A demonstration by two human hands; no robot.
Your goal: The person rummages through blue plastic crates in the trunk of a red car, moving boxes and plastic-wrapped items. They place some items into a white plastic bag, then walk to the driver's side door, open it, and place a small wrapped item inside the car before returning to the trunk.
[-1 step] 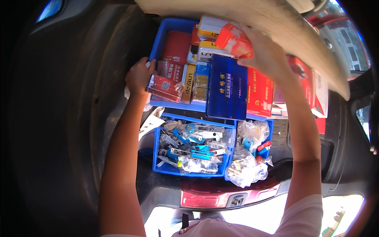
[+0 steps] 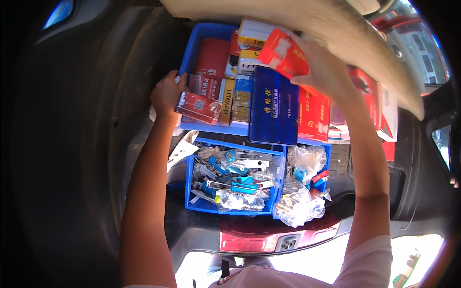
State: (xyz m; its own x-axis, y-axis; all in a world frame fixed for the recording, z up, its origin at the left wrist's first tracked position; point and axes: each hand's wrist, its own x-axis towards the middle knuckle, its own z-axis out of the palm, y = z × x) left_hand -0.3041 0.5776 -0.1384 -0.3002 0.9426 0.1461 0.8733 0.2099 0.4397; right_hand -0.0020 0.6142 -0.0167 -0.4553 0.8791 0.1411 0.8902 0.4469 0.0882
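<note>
The blue crate [image 2: 204, 36], the biggest thing in hand, sits at the top of the view inside a dark car boot [image 2: 72, 144] and is packed with upright flat boxes. A large pale board [image 2: 345, 29] slants across the upper right above it. Just below, nearer the person, a second blue bin [image 2: 199, 204] holds small metal parts and blue pieces in clear bags, with a narrower bin [image 2: 327, 153] beside it and a clear bag of parts [image 2: 300, 209] spilling over its near edge.

Within the upper crate, a dark blue flat box [image 2: 273, 108] leans against the near wall, a red box [image 2: 314, 115] stands to its right, and another red box [image 2: 211, 57] stands at the left.

The right hand [image 2: 326, 69] reaches over the crate and grips a red and white packet [image 2: 284, 54], fingers closed around its edge, lifted above the other boxes.

The left hand [image 2: 167, 92] rests at the crate's left wall, fingers curled onto a small red wrapped packet [image 2: 198, 108] lying on the near left corner.
</note>
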